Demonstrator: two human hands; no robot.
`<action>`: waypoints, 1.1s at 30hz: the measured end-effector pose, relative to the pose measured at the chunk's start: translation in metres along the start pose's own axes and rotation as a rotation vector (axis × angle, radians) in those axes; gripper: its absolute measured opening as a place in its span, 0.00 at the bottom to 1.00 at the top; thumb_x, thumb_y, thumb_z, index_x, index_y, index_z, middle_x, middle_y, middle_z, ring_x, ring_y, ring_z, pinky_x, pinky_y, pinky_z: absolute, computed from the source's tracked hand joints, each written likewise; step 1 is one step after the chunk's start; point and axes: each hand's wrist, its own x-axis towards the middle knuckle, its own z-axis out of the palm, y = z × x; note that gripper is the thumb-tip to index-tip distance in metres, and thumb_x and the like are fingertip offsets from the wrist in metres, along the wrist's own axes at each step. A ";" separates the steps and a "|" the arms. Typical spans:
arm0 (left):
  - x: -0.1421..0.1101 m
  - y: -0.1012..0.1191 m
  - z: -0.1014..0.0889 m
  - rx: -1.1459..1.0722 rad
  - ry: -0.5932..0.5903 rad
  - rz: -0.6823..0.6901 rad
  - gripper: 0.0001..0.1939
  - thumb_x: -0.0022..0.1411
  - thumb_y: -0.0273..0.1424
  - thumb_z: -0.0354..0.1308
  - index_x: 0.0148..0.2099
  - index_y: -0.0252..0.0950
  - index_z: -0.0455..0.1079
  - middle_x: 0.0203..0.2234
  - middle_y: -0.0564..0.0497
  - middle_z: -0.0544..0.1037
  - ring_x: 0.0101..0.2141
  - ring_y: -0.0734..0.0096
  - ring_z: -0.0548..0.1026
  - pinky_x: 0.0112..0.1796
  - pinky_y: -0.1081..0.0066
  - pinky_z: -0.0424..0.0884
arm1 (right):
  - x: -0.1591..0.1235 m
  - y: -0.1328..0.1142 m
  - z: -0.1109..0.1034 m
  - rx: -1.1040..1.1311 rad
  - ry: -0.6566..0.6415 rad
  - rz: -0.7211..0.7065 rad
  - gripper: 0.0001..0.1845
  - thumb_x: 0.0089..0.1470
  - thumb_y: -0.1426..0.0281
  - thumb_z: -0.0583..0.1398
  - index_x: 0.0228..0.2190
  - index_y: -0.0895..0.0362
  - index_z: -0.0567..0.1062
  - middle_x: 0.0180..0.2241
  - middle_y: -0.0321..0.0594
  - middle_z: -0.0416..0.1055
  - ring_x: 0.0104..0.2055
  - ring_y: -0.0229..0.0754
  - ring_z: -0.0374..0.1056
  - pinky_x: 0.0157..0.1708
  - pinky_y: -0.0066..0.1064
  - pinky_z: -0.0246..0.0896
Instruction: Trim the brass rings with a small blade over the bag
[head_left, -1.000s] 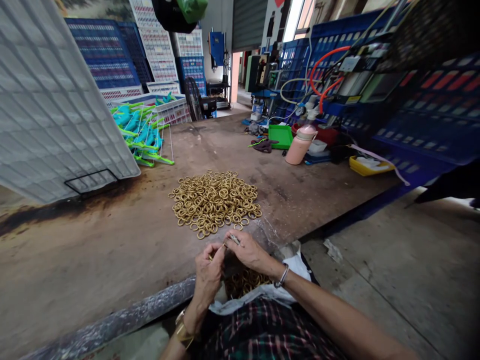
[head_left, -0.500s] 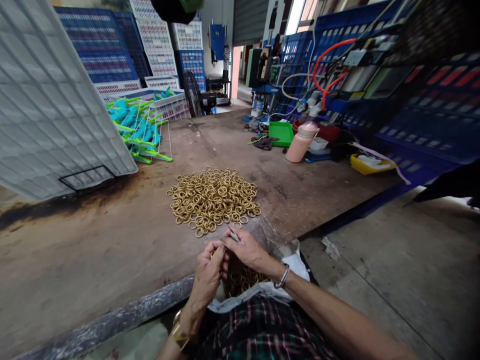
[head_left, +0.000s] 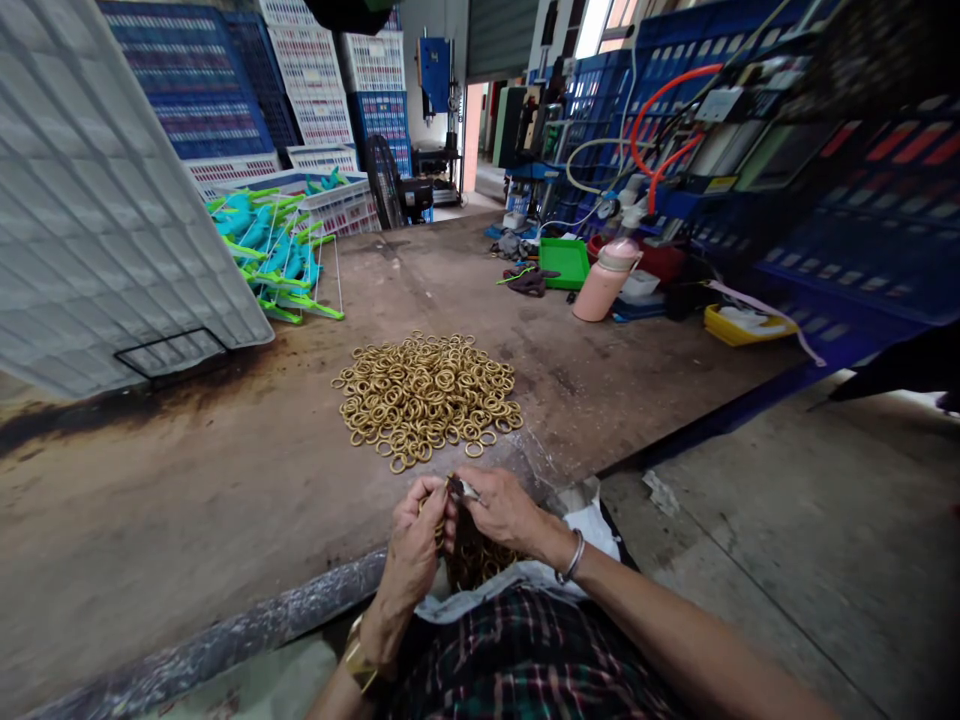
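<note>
My left hand [head_left: 415, 535] is closed around several brass-coloured rings [head_left: 439, 532], partly hidden by the fingers. One ring edge shows at its fingertips. My right hand [head_left: 510, 512] grips a small knife [head_left: 468, 490], whose dark tip meets the ring at the left fingertips. Just beyond both hands, a heap of the same rings [head_left: 431, 395] lies on the table. Below the hands, more rings [head_left: 487, 562] sit in a white sack [head_left: 517, 580] at my lap.
The brown table [head_left: 247, 480] has a wrapped front edge. A grey-white crate [head_left: 127, 200] leans at left beside green and turquoise plastic pieces [head_left: 281, 260]. At the far right are a pink bottle [head_left: 600, 285], a green tray [head_left: 564, 262] and a yellow dish [head_left: 742, 328].
The knife has turned in my right hand: its tip, pointing up and away before, now lies against the ring at my left fingertips. The right hand has dropped slightly. The heap is unchanged.
</note>
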 end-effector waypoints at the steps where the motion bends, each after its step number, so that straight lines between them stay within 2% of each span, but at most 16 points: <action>1: 0.000 0.000 -0.001 0.008 0.000 0.005 0.14 0.53 0.41 0.57 0.32 0.36 0.61 0.18 0.60 0.65 0.15 0.83 0.61 0.15 0.82 0.56 | -0.001 0.000 0.001 -0.037 -0.010 -0.009 0.07 0.46 0.78 0.51 0.27 0.57 0.67 0.21 0.33 0.63 0.23 0.34 0.54 0.25 0.26 0.44; 9: 0.000 -0.004 -0.004 0.096 0.025 0.019 0.15 0.54 0.43 0.55 0.31 0.36 0.60 0.17 0.60 0.64 0.15 0.83 0.61 0.15 0.82 0.57 | -0.001 -0.002 0.005 -0.131 -0.023 -0.014 0.10 0.46 0.79 0.50 0.31 0.57 0.68 0.25 0.36 0.66 0.26 0.35 0.58 0.27 0.26 0.45; 14: -0.001 -0.003 -0.004 0.185 0.038 0.037 0.16 0.54 0.44 0.54 0.29 0.36 0.59 0.17 0.59 0.64 0.15 0.83 0.61 0.15 0.82 0.57 | -0.001 -0.002 0.006 -0.162 -0.039 0.033 0.11 0.44 0.79 0.50 0.30 0.58 0.68 0.26 0.37 0.68 0.26 0.36 0.58 0.27 0.26 0.45; 24: -0.001 -0.004 -0.005 0.261 0.048 0.077 0.16 0.54 0.44 0.53 0.28 0.36 0.59 0.17 0.59 0.63 0.15 0.83 0.60 0.15 0.81 0.57 | -0.001 0.001 0.006 -0.131 -0.100 -0.003 0.10 0.44 0.79 0.50 0.30 0.58 0.68 0.25 0.36 0.67 0.25 0.35 0.57 0.27 0.26 0.44; 29: -0.003 -0.004 -0.008 0.303 0.022 0.136 0.17 0.54 0.45 0.53 0.27 0.36 0.59 0.14 0.60 0.62 0.14 0.82 0.58 0.16 0.80 0.56 | 0.000 -0.004 0.000 -0.094 -0.177 -0.033 0.10 0.45 0.78 0.50 0.30 0.58 0.68 0.23 0.36 0.67 0.24 0.34 0.56 0.25 0.25 0.45; 33: -0.010 0.000 -0.007 0.300 -0.021 0.117 0.17 0.54 0.44 0.54 0.26 0.36 0.59 0.13 0.60 0.62 0.14 0.83 0.57 0.16 0.80 0.55 | 0.000 0.002 -0.003 -0.130 -0.249 -0.045 0.11 0.47 0.78 0.50 0.32 0.59 0.69 0.25 0.38 0.69 0.25 0.35 0.60 0.26 0.25 0.46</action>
